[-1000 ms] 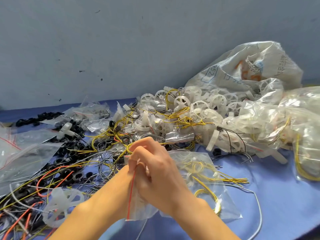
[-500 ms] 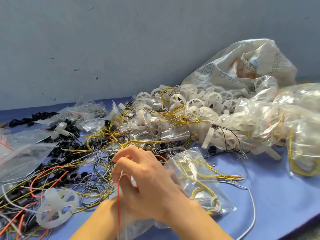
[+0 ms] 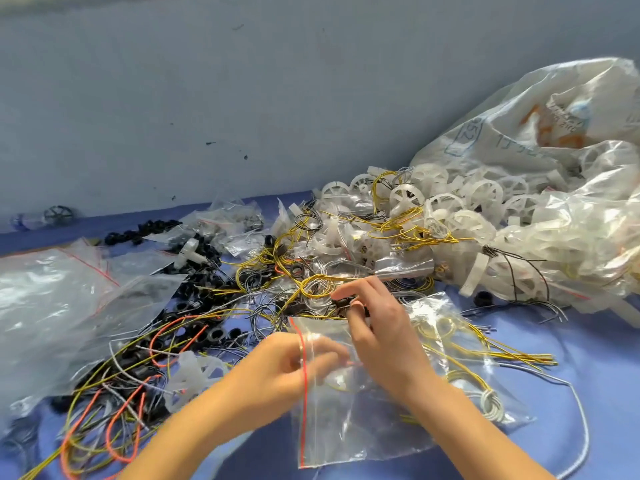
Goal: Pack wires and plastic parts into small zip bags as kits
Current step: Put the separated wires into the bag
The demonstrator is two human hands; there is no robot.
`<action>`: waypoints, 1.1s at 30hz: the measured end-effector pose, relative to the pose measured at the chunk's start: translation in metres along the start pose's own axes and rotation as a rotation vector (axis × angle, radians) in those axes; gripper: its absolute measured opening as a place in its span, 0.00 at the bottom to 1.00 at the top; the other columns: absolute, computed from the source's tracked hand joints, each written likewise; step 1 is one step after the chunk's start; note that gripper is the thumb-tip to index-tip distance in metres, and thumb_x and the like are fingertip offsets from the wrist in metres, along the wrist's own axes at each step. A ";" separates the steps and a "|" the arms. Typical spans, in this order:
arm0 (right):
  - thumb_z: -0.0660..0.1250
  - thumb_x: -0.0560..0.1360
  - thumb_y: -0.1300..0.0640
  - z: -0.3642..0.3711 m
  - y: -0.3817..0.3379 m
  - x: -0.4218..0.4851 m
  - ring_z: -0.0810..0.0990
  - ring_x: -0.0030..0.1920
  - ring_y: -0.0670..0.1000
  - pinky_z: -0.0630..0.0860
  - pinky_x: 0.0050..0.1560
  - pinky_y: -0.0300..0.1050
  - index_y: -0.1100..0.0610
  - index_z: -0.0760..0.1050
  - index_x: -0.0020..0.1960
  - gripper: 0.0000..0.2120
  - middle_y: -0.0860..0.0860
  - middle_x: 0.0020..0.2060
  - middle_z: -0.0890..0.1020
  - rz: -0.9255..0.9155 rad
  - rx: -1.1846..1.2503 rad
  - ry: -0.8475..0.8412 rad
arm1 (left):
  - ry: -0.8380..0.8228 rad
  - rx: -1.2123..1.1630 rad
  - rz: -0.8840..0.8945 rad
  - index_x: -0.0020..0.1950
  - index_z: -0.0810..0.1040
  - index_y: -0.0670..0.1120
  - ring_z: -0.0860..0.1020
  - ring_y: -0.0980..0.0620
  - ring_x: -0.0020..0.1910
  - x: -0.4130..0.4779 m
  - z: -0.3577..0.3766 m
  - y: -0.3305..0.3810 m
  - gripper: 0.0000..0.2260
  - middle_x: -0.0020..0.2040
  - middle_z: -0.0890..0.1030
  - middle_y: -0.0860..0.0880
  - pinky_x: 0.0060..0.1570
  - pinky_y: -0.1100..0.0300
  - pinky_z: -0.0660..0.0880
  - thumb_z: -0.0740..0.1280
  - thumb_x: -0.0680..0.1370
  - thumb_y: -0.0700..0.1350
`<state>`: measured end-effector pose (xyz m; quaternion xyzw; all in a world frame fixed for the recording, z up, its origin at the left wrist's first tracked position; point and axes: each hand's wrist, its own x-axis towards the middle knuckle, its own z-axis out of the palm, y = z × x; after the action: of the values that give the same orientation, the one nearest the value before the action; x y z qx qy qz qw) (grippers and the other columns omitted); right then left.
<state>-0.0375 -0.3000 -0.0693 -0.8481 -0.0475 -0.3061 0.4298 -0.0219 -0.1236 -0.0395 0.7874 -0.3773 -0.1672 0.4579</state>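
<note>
Your left hand (image 3: 277, 375) pinches the thin, clear bag (image 3: 349, 431) at its red-striped mouth, with the fingers curled and blurred behind the film. Your right hand (image 3: 381, 334) pinches a small black part (image 3: 341, 303) just above that mouth, its shape hard to make out. Glossy yellow wires (image 3: 311, 282) loop just beyond your fingers on the blue table (image 3: 606, 358).
</note>
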 end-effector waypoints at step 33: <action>0.60 0.78 0.61 0.021 0.002 0.008 0.75 0.51 0.47 0.70 0.55 0.41 0.50 0.79 0.56 0.13 0.46 0.49 0.78 0.103 -0.115 -0.228 | 0.384 0.619 -0.264 0.65 0.76 0.52 0.75 0.50 0.62 0.069 -0.033 -0.033 0.13 0.61 0.78 0.48 0.63 0.52 0.70 0.59 0.82 0.49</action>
<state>-0.0205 -0.2872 -0.0754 -0.9020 -0.0347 -0.1875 0.3874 0.0585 -0.1460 -0.0446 0.9471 -0.2127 0.0473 0.2354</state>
